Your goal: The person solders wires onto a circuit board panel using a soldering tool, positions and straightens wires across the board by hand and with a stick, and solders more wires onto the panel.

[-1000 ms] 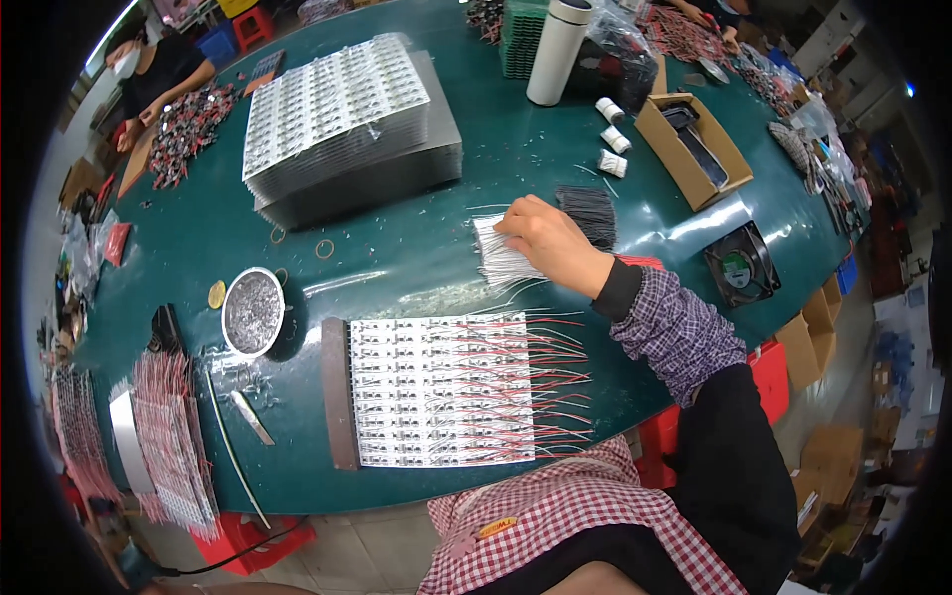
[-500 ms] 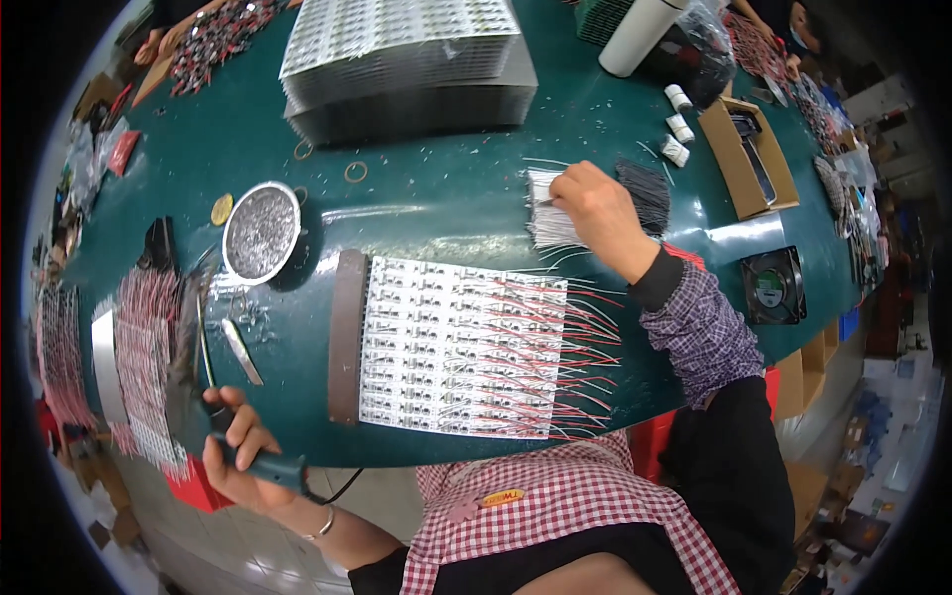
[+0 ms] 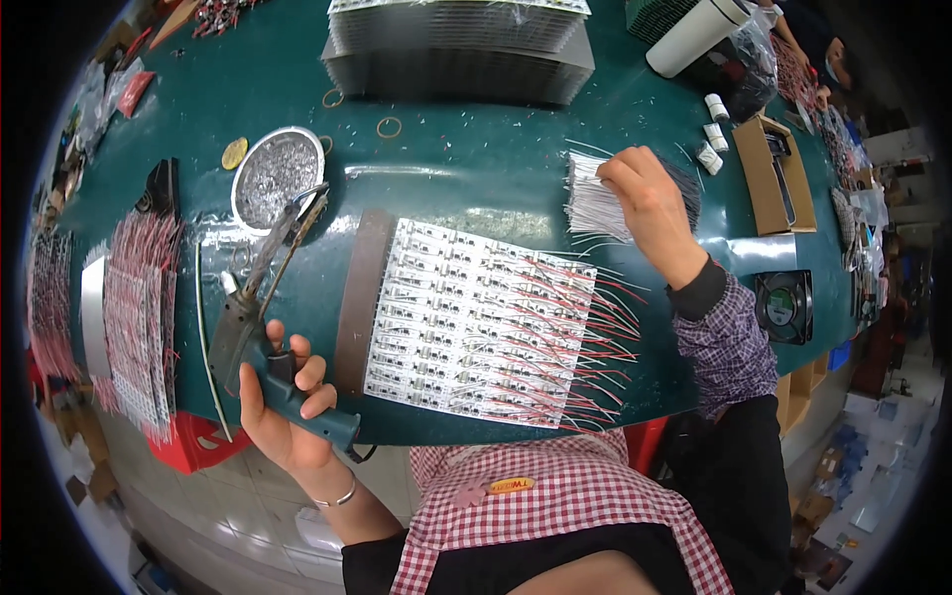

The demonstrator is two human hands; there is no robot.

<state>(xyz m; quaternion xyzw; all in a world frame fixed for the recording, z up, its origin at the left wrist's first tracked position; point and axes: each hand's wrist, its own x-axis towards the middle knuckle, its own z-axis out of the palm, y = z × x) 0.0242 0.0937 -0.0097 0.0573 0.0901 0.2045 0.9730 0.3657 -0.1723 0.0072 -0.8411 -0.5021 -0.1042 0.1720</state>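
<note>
My left hand (image 3: 283,421) is wrapped round the grip of a green soldering gun (image 3: 238,332). The gun's tip points up and away, over the near right rim of a round metal bowl (image 3: 283,178) of silvery scraps. Farther right, my right hand (image 3: 650,203) pinches at a bundle of white wires (image 3: 592,208); how many it grips is hidden. Black wires (image 3: 686,183) lie partly behind that hand. Between my hands lies a white circuit board panel (image 3: 436,317), with red and white wires (image 3: 605,332) sticking out along its right side. A brown bar (image 3: 362,307) borders its left edge.
Tall stacked panels (image 3: 456,69) stand at the back. To the right are a cardboard box (image 3: 773,178), a black fan (image 3: 783,305) and white spools (image 3: 714,136). Wired panels (image 3: 144,317) lie left. A white cylinder (image 3: 699,38) stands back right, near another person's arm (image 3: 788,40).
My left hand has raised and turned the soldering gun, bringing its tip rightward to the bowl. My right hand stays at the white wires. The whole view has shifted.
</note>
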